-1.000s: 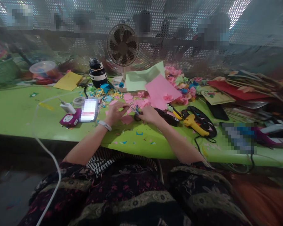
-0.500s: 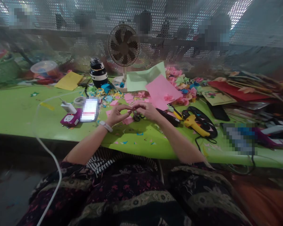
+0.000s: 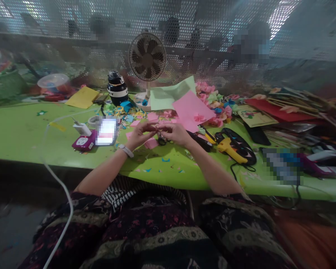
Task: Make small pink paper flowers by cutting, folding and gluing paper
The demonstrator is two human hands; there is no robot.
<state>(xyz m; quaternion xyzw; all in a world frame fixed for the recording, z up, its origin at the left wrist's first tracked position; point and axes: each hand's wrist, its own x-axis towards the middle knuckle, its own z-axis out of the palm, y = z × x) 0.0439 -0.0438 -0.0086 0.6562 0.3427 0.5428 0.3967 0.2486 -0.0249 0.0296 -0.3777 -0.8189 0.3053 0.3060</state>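
Note:
My left hand [image 3: 140, 133] and my right hand [image 3: 176, 133] meet fingertip to fingertip a little above the green table [image 3: 25, 138]. Together they pinch a small pink paper piece [image 3: 157, 127], which is too small to make out in detail. A white band sits on my left wrist [image 3: 125, 150]. Small scissors [image 3: 161, 141] lie on the table just under the hands, beside a pink paper scrap [image 3: 150, 143]. Pink paper bits lie scattered behind the hands.
A phone [image 3: 106, 130] and a purple charger [image 3: 83, 142] with a white cable lie left. A yellow glue gun [image 3: 231, 147] and dark tools lie right. Behind stand a small fan [image 3: 147, 58], a black jar [image 3: 117, 89], pink and green sheets [image 3: 189, 108], paper flowers and stacked card.
My hands have risen off the table and come together at the fingertips. The scissors, earlier by my right hand, now lie on the table below.

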